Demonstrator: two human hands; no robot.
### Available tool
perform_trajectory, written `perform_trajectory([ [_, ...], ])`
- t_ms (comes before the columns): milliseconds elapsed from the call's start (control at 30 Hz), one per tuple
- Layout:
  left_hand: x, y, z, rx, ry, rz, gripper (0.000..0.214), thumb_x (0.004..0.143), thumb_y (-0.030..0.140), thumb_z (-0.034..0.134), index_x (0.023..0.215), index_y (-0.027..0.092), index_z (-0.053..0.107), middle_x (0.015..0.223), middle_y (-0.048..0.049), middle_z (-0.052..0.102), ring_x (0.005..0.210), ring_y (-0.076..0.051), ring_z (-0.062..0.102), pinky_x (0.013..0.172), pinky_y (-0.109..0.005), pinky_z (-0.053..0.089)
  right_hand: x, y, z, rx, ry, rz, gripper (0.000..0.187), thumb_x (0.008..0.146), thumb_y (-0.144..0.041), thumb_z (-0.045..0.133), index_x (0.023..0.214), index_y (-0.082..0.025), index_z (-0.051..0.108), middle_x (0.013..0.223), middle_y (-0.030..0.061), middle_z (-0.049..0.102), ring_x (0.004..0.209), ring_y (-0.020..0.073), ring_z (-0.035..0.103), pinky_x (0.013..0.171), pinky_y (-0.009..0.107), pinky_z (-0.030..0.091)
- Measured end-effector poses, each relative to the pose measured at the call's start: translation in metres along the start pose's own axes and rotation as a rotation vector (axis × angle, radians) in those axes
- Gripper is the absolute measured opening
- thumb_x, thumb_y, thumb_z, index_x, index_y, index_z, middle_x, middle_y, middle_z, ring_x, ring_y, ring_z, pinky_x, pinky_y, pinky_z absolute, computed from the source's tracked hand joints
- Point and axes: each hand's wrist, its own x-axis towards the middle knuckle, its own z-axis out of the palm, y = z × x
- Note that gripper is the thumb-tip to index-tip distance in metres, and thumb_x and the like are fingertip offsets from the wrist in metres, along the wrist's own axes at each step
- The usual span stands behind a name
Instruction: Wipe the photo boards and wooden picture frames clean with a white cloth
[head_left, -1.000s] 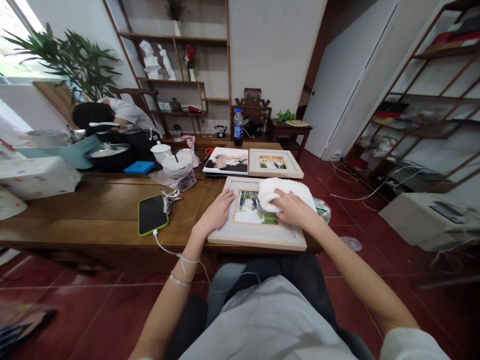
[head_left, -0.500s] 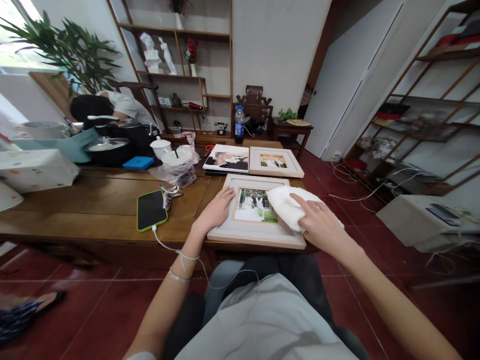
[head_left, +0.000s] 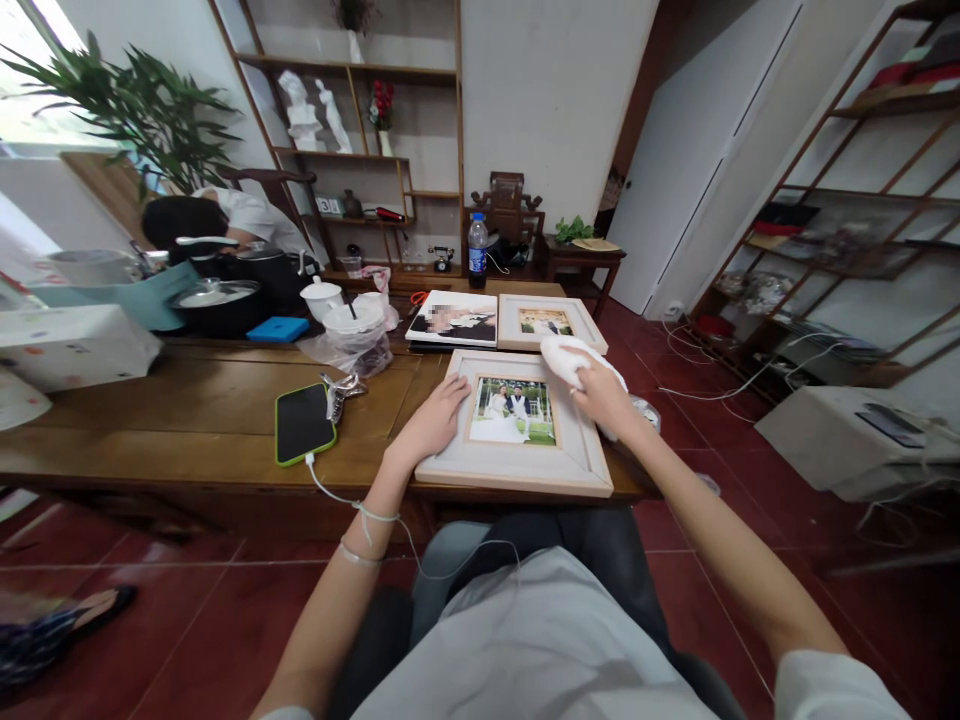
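Observation:
A pale wooden picture frame [head_left: 517, 468] with a wedding photo lies flat at the near edge of the wooden table [head_left: 187, 410]. My left hand [head_left: 431, 420] rests flat on the frame's left border, fingers spread. My right hand [head_left: 600, 395] is closed on a white cloth [head_left: 566, 356] and presses it on the frame's far right corner.
Behind the frame lie a second framed photo [head_left: 551, 323] and a photo book [head_left: 454, 318]. A green-cased phone [head_left: 302, 424] on a white cable, a metal clip, a lidded cup in a plastic bag, pots and a water bottle [head_left: 477, 252] share the table. Another person bends over at the far left.
My right hand has carried the cloth from the frame's lower right border up to its far right corner. My left hand has stayed on the left border.

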Motion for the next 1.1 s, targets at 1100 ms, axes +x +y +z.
perform_trajectory([
  [1100,-0.001,0.005,-0.004,0.004,-0.004,-0.015,0.048,0.083,0.007,0.034,0.129,0.009,0.048,0.140,-0.0114,0.043,0.137,-0.021,0.027,0.113,-0.041,0.027,0.021,-0.013,0.006,-0.033,-0.229,-0.073,0.044,0.067,-0.004,0.045,0.108,-0.008,0.061,0.141,0.0196,0.039,0.138,0.0333,0.015,0.106,0.059,0.015],
])
